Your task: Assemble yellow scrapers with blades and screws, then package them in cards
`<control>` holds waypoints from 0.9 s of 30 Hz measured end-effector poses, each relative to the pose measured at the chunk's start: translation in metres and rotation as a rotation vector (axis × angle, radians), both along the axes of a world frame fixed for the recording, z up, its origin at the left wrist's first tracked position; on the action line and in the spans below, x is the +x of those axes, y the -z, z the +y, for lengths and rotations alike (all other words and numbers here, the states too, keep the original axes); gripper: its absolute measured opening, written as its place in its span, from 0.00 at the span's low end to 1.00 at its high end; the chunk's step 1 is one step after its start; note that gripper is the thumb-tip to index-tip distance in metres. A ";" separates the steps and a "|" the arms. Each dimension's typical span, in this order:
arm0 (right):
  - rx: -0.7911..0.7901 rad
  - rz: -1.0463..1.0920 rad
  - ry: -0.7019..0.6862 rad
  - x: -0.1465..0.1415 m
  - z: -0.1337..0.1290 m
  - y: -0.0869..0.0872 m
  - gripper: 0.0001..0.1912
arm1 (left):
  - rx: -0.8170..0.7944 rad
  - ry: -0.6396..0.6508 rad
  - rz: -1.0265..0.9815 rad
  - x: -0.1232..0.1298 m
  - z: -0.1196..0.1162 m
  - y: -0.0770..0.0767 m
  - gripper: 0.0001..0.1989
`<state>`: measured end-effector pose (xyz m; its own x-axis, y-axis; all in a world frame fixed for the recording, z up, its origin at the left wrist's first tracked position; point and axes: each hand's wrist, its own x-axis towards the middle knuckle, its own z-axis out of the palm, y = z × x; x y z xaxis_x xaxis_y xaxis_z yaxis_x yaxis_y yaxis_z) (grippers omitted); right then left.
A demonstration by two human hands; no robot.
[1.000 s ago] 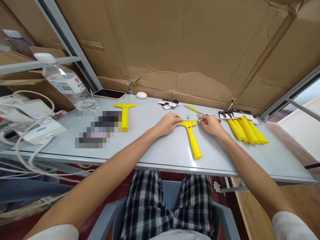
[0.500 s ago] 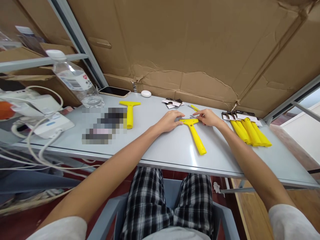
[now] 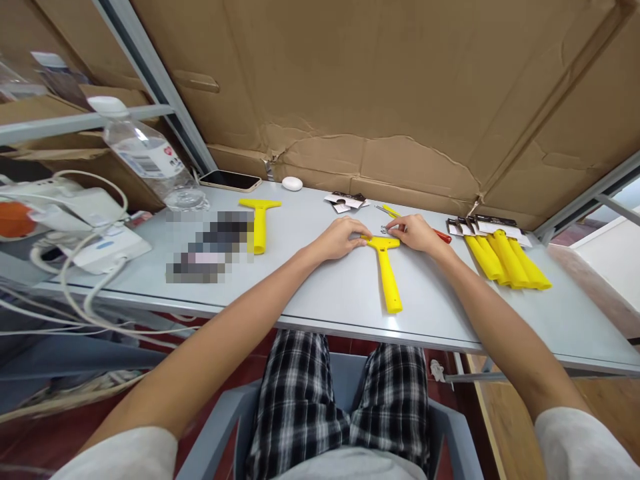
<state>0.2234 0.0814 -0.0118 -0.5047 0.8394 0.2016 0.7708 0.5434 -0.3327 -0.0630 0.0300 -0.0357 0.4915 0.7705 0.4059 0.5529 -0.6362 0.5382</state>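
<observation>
A yellow T-shaped scraper (image 3: 387,273) lies on the table with its handle toward me. My left hand (image 3: 344,239) pinches the left end of its head between thumb and fingers. Just past the head's right end, my right hand (image 3: 411,232) has its fingertips drawn together beside some small metal parts (image 3: 383,229), perhaps screws. Whatever those fingertips hold, if anything, is too small to make out. From behind the right wrist pokes a red handle (image 3: 443,236). A thin yellow tool with a metal tip (image 3: 389,211) rests beyond that hand.
Another yellow scraper (image 3: 259,230) lies to the left, by a blurred patch. Several packaged yellow scrapers (image 3: 505,260) are at the right, and black-and-white cards (image 3: 345,201) at the back. A phone (image 3: 231,181), white case (image 3: 292,183), water bottle (image 3: 145,157) and power strip (image 3: 103,250) line the left.
The scraper's handle end has swung left, so it points more straight toward me. My right fingertips have closed together near the small metal parts, and the red handle now shows.
</observation>
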 end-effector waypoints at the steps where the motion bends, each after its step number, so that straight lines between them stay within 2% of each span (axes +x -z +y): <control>1: -0.001 -0.002 -0.001 0.000 0.000 0.001 0.14 | -0.009 -0.002 0.001 -0.001 0.000 -0.001 0.12; 6: 0.011 0.014 -0.001 0.000 -0.001 0.002 0.12 | -0.066 0.016 0.012 -0.005 0.001 -0.004 0.19; 19: -0.011 0.080 0.014 0.005 -0.004 0.000 0.12 | -0.082 0.014 -0.004 -0.006 0.000 -0.008 0.15; 27: -0.194 0.193 -0.066 0.019 -0.014 -0.013 0.19 | -0.111 -0.006 -0.013 -0.006 -0.003 -0.011 0.15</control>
<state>0.2425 0.0672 0.0014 -0.5271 0.8385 0.1383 0.6482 0.5019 -0.5726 -0.0690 0.0269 -0.0244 0.4819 0.8139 0.3245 0.5488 -0.5691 0.6124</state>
